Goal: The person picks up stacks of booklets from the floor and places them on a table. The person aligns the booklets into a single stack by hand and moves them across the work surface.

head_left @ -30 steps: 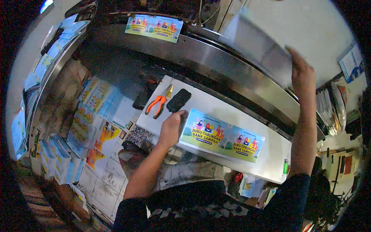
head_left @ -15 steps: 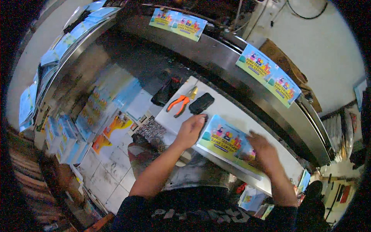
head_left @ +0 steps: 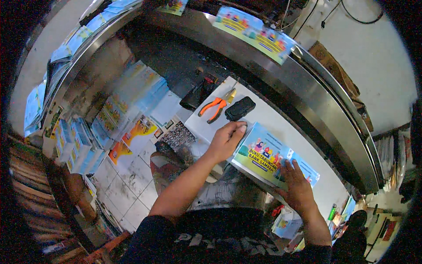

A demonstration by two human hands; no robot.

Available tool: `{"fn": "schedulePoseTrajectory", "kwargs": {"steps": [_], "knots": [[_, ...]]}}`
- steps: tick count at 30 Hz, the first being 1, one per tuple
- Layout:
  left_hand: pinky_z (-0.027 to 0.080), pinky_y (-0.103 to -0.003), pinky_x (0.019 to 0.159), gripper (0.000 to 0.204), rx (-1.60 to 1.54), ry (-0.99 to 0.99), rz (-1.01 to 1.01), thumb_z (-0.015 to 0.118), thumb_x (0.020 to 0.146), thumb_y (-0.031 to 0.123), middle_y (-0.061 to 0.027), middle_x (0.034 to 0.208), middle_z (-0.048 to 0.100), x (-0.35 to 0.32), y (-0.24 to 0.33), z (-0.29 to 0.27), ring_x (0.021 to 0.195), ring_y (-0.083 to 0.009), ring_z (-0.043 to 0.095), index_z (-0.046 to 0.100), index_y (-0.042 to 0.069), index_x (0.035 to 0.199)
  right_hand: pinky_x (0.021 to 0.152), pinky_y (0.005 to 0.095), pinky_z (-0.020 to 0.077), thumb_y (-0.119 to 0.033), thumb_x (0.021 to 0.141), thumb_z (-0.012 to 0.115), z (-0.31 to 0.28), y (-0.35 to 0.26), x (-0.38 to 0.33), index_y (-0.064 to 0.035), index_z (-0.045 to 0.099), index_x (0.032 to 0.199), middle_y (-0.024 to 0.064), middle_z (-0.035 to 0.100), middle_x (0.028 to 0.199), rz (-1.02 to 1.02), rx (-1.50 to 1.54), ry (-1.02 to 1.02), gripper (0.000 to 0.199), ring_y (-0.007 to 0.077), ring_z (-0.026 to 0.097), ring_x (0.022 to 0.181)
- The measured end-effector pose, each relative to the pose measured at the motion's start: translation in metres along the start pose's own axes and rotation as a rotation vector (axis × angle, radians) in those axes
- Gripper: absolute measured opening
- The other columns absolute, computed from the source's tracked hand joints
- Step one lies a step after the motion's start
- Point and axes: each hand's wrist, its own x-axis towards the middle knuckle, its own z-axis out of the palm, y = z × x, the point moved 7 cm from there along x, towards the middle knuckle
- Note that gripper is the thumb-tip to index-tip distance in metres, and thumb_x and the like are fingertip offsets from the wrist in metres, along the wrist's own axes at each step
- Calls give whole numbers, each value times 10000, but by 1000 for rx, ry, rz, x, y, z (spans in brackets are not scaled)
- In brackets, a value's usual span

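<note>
Right hand [head_left: 299, 188] now down on lettered sheet [head_left: 271, 150]

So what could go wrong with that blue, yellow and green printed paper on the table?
The blue, yellow and green printed paper lies near the front edge of the long white table, so it might slip off if the right hand spread over it pushes that way. The left hand is close to the rectangular black block, and could bump it toward the orange-handled metal pliers.
</note>
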Motion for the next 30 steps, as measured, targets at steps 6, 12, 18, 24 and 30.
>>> {"fn": "schedulePoseTrajectory", "kwargs": {"steps": [6,12,18,24,30], "knots": [[470,-311,889,373,-8,-7,97,499,1005,314,-91,1075,658,-1,-8,-3,998,-158,591,614,4,1175,1013,404,439,-226,828,704,-53,32,9,-59,592,1248,119,624,1244,79,524,-145,466,311,568,1184],[482,-341,865,368,71,-47,130,570,956,290,-177,1071,652,2,8,9,981,-249,633,614,-6,1169,773,423,532,-141,896,557,-215,187,31,-94,623,1206,193,678,1029,187,-187,696,321,338,678,876],[483,-380,913,489,119,-59,244,667,879,341,-204,1136,621,-4,4,5,1041,-327,617,581,-16,1201,927,420,484,-46,913,504,-243,178,114,-140,579,1290,127,585,1298,172,-373,1004,396,331,584,1144],[453,-398,972,576,362,-138,284,667,848,385,-182,1194,583,-3,11,15,1102,-340,584,525,45,1291,987,434,443,-130,871,631,-129,171,117,-74,557,1286,182,582,1272,39,-185,702,425,386,549,1172],[429,-388,995,571,243,-185,305,669,844,231,-207,1250,549,-1,21,15,1159,-345,546,478,30,1344,1005,450,447,-334,633,841,-28,0,14,-39,468,1346,163,472,1399,-112,-102,146,857,361,460,1269]]}}
